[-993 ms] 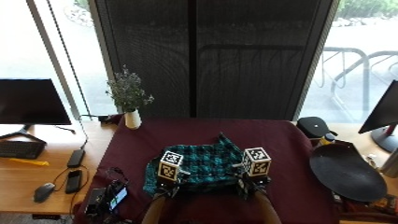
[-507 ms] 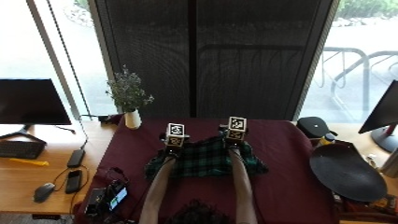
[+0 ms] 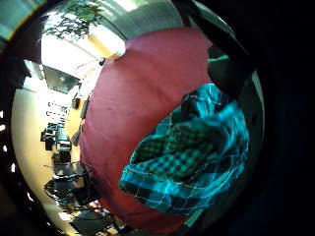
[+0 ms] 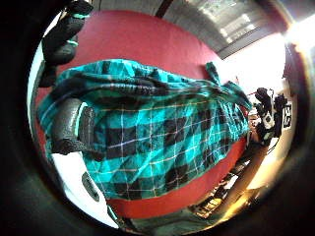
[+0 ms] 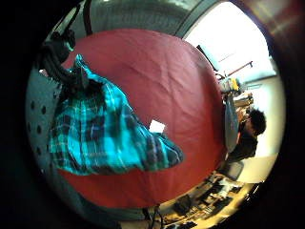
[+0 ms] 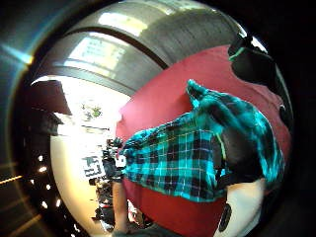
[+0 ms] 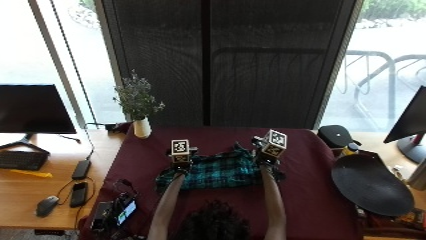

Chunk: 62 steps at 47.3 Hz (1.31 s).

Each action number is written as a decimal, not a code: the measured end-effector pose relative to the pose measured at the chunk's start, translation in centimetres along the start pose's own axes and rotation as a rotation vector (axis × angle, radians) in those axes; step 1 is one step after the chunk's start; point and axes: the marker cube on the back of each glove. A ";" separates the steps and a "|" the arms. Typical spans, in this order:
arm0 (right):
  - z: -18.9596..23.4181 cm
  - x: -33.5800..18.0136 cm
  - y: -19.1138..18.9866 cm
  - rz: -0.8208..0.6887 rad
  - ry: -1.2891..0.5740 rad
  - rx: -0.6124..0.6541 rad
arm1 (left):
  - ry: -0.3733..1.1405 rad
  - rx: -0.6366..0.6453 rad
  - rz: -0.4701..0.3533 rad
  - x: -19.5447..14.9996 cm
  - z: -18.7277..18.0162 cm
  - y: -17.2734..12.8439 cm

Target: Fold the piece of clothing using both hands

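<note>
2 hands held the green plaid shirt (image 7: 212, 173) over the maroon bench (image 7: 306, 190): left hand (image 7: 180, 162) and right hand (image 7: 267, 156) each pinched its far edge.

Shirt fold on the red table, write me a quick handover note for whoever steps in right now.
Left hand: grips the shirt at its far left edge.
Right hand: grips the far right edge, cloth bunched in its fingers.
Shirt: green and black plaid, lifted at the far side, hanging between both hands over the table, near edge towards the person.
Done: both hands have hold of it and it is partly doubled over.
Left: lay it down, finish and flatten the fold, let go.
</note>
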 end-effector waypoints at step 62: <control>-2.6 -1.3 7.0 0.504 -0.686 -0.090 | 0.303 -0.448 0.096 0.0 -0.4 5.2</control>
